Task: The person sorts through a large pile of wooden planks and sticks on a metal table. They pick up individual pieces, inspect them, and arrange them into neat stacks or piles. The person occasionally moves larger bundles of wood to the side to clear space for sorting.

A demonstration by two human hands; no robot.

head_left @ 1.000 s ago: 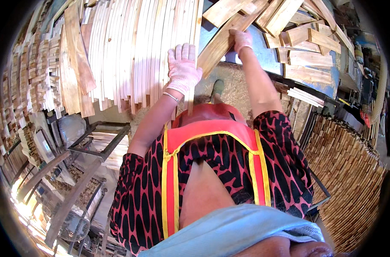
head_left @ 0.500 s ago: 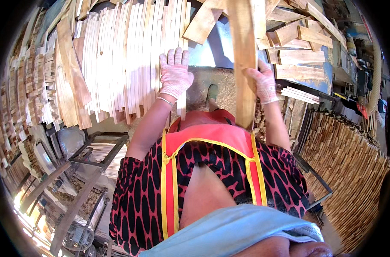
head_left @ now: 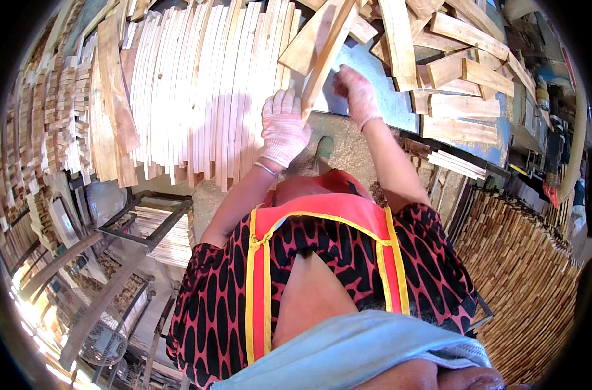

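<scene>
My left hand, in a pale knitted glove, lies with its fingers stretched out over the right end of a row of narrow pale wooden strips. Against its right side stands the near end of a wooden board, turned on edge and slanting away to the upper right. My right hand, also gloved, hovers just right of that board over the blue tabletop. A small gap shows between them; its fingers are loosely bent, somewhat blurred, with nothing seen in them.
Loose boards lie scattered across the far right of the table. Stacked wood pieces fill the lower right, and more stacks rise at the far left. A dark metal frame and a fan stand at the lower left.
The board my right hand held upright has moved left and tilted beside the left hand. My right hand has shifted left and come off it. My left hand has moved slightly right and nearer.
</scene>
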